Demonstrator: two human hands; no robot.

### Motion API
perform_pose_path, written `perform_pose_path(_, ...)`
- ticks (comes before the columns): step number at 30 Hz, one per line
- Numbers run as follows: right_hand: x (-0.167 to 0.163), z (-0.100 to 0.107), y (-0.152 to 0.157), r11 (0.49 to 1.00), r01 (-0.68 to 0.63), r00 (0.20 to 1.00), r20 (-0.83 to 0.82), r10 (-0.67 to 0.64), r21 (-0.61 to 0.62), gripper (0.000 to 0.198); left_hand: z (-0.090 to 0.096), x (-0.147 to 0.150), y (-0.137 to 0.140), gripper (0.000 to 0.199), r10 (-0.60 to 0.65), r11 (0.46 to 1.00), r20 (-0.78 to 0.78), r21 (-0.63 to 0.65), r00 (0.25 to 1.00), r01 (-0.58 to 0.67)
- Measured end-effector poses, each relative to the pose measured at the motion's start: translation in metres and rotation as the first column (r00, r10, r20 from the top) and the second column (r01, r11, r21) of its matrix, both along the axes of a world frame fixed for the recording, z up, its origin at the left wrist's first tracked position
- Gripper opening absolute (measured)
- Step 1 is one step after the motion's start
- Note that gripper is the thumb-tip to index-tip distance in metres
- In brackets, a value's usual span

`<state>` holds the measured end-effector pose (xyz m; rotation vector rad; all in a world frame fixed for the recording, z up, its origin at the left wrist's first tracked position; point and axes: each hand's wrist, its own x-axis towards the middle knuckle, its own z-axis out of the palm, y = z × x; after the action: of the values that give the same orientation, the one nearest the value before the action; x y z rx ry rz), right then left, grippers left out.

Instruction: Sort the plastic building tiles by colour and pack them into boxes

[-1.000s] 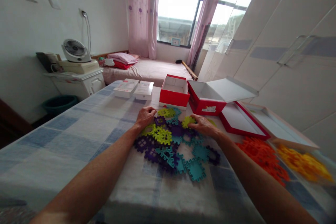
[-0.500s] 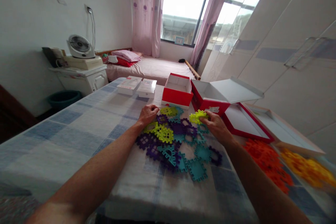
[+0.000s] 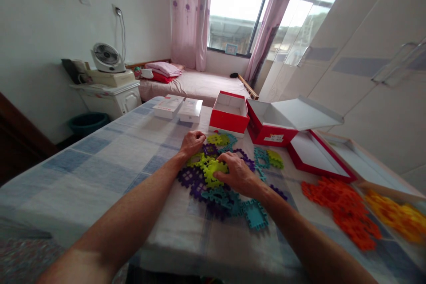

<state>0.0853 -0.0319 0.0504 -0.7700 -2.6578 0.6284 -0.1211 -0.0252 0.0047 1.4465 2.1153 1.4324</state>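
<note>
Interlocking toothed plastic building tiles lie in a mixed pile on the table. My right hand [image 3: 238, 172] reaches into its middle, thumb and fingers bent round a yellow-green tile [image 3: 211, 169]. At the pile's far left edge, my left hand [image 3: 192, 143] is closed, its fingers curled together; whatever is in them is hidden. Purple tiles [image 3: 187, 177] lie to the left and underneath, partly covered. A teal tile [image 3: 255, 215] lies at the near edge. Right of the pile, another yellow-green tile [image 3: 275, 159] lies beside a teal frame tile [image 3: 261, 157].
Orange tiles [image 3: 342, 206] and yellow tiles [image 3: 396, 213] form separate heaps at the right. Behind the pile stand an open red box [image 3: 229, 120] and a second red box [image 3: 271, 135] with its lid raised. Two white boxes [image 3: 168, 108] sit at the back left.
My right hand has let go of a yellow-green tile, now lying right of the pile, and has moved left to another in the middle. My left hand stays at the pile's edge.
</note>
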Motion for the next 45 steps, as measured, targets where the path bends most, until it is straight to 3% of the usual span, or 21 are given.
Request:
perform_pose_path(2, 0.003, -0.001, 0.001, 1.000, -0.008, 0.999, -0.046, 0.008, -0.001, 0.023, 0.000, 0.000, 0.000, 0.029, -0.001, 1.000, 0.009, 0.006, 1.000, 0.001)
perform_pose_path(5, 0.010, 0.003, 0.005, 0.983, 0.004, 0.987, -0.159, -0.033, -0.181, 0.026, 0.001, 0.001, 0.000, 0.028, 0.007, 1.000, 0.027, 0.015, 1.000, -0.008)
perform_pose_path(7, 0.012, 0.008, 0.009, 0.924, 0.008, 0.965, -0.238, -0.107, -0.382, 0.031, 0.000, 0.001, 0.001, 0.027, 0.017, 1.000, 0.045, 0.020, 0.999, -0.018)
perform_pose_path(9, 0.008, 0.012, 0.011, 0.827, -0.045, 0.941, -0.301, -0.153, -0.560, 0.036, 0.000, 0.000, 0.002, 0.027, 0.028, 0.999, 0.067, 0.028, 0.997, -0.030)
perform_pose_path(11, -0.003, 0.014, 0.011, 0.760, -0.100, 0.936, -0.320, -0.147, -0.642, 0.038, -0.001, 0.000, 0.003, 0.027, 0.038, 0.998, 0.091, 0.043, 0.995, -0.042)
perform_pose_path(13, -0.017, 0.014, 0.008, 0.802, -0.065, 0.953, -0.275, -0.126, -0.594, 0.039, -0.003, 0.000, 0.004, 0.028, 0.049, 0.997, 0.118, 0.061, 0.992, -0.056)
perform_pose_path(16, -0.036, 0.011, 0.003, 0.943, 0.063, 0.985, -0.129, -0.110, -0.327, 0.044, -0.004, 0.001, 0.005, 0.030, 0.064, 0.993, 0.156, 0.091, 0.986, -0.079)
perform_pose_path(18, -0.042, 0.011, 0.000, 0.980, 0.067, 0.997, -0.027, -0.073, -0.186, 0.045, -0.004, 0.003, 0.005, 0.029, 0.066, 0.990, 0.174, 0.110, 0.983, -0.086)
perform_pose_path(21, -0.043, 0.011, -0.004, 0.992, 0.055, 0.995, 0.090, -0.045, -0.112, 0.046, -0.003, 0.005, 0.006, 0.027, 0.057, 0.988, 0.194, 0.131, 0.979, -0.083)
perform_pose_path(27, -0.042, 0.008, -0.009, 0.988, 0.152, 0.967, 0.204, -0.152, 0.019, 0.053, -0.003, 0.006, 0.006, 0.023, 0.044, 0.983, 0.236, 0.164, 0.971, -0.085)
perform_pose_path(39, -0.046, 0.002, -0.017, 0.997, 0.061, 0.981, 0.189, -0.052, -0.043, 0.050, -0.007, 0.002, 0.012, 0.022, -0.008, 0.967, 0.409, 0.234, 0.912, -0.097)
perform_pose_path(45, -0.048, -0.003, -0.022, 0.998, 0.064, 0.988, 0.145, -0.061, -0.011, 0.066, -0.004, 0.004, 0.011, 0.020, -0.043, 0.963, 0.491, 0.254, 0.870, -0.096)
